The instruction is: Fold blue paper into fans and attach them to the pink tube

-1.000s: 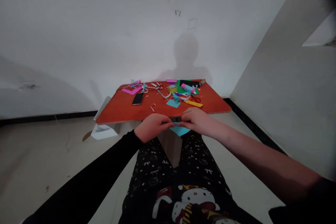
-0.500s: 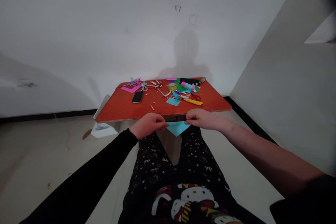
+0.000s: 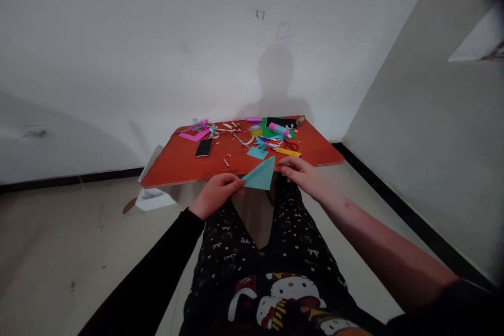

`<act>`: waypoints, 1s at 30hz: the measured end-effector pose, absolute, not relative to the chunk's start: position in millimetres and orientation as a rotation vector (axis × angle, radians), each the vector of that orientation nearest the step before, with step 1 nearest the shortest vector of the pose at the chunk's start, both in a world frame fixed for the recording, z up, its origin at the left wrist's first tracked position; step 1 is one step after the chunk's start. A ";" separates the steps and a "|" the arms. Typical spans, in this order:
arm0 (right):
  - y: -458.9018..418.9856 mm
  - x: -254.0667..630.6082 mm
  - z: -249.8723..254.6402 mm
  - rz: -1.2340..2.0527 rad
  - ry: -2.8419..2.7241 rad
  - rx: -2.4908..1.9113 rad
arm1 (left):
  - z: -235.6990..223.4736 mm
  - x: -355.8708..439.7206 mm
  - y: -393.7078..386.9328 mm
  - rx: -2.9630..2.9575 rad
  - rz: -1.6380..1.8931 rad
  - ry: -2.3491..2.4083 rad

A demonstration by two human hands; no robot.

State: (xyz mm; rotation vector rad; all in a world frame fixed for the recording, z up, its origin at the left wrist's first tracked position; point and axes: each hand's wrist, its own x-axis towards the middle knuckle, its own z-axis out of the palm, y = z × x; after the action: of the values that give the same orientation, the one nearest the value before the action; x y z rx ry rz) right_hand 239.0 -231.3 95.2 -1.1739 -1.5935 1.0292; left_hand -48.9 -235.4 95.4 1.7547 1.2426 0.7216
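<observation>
A folded triangle of teal paper [image 3: 260, 176] is raised above the near edge of the orange-red table [image 3: 173, 170]. My left hand [image 3: 216, 195] pinches its left corner between thumb and fingers. My right hand [image 3: 301, 176] sits just right of the paper's upper corner, its fingers loosely curled around nothing. It seems apart from the paper, though the gap is small. Both hands are over my lap, in front of the table edge.
The table holds a black phone [image 3: 203, 147], a glue stick [image 3: 279, 129], a tape roll [image 3: 255, 130], red-handled scissors [image 3: 290, 145], a yellow cutter [image 3: 287, 152], and coloured paper scraps. White paper [image 3: 153, 199] lies on the floor beyond the table's left side.
The teal paper has swung up from a downward-pointing triangle to a raised, tilted one. My right hand has let go of it and moved right, while my left hand keeps its hold.
</observation>
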 end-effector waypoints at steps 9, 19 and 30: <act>-245.6 200.1 86.3 1.325 -1.445 -1.057 | 81.1 -25.8 -246.7 1.598 0.873 1.204; -253.7 201.7 92.4 1.278 -1.607 -1.178 | 82.3 -4.5 -252.0 1.517 0.894 1.265; -261.2 199.0 99.7 1.208 -1.677 -1.153 | 86.9 -8.5 -255.5 1.576 0.884 1.205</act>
State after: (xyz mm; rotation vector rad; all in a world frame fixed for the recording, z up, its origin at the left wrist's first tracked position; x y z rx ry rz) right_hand 199.0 -261.2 99.7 -1.1526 -1.6769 1.2082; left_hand -8.5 -255.5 86.9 1.5761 1.2049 0.8842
